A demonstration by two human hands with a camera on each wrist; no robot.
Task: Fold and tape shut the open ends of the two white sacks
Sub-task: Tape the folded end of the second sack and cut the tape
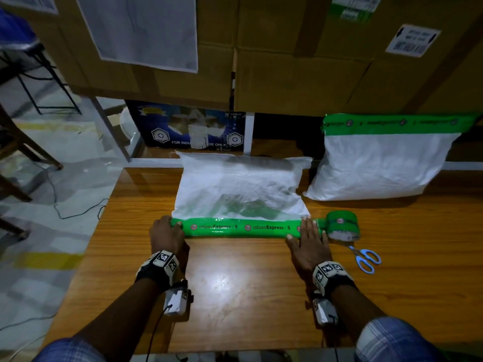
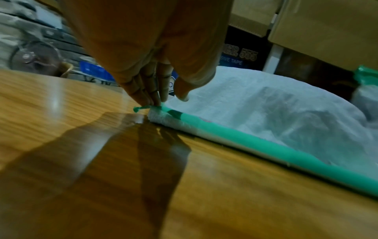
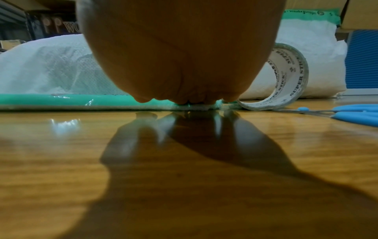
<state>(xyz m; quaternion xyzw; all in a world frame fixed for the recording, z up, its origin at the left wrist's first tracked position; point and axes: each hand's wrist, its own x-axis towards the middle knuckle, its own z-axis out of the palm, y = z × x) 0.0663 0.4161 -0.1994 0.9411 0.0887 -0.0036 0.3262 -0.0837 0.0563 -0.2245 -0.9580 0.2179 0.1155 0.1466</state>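
Head view: glossy brown wooden table point(image 1: 235, 296) fills lower centre, w/ stacked brown cardboard boxes point(image 1: 300, 74) across the top of frame. Two white woven plastic sacks on the table. Near sack point(image 1: 240, 189) lies flat at centre; dark greenish contents show thru the weave, can't tell what they are. Its folded near edge is covered by a strip of green printed tape point(image 1: 243, 228) running left to right. Far sack point(image 1: 379, 165), upper right, stands against the boxes, its top edge already banded w/ green tape; contents not visible. Green tape roll point(image 1: 343, 226) sits just right of the near sack's fold, the strip running into it. Blue-handled scissors point(image 1: 366, 257) lie nearby, lower right of the roll.

Left hand point(image 1: 167, 236) is at the strip's left end, fingers point(image 2: 147, 95) bunched together, tips pressing down on the tape end at the sack's corner; thumb held apart. Right hand point(image 1: 308, 241) lies flat, fingers straight and spread, pressing the strip's right end, just beside the roll.
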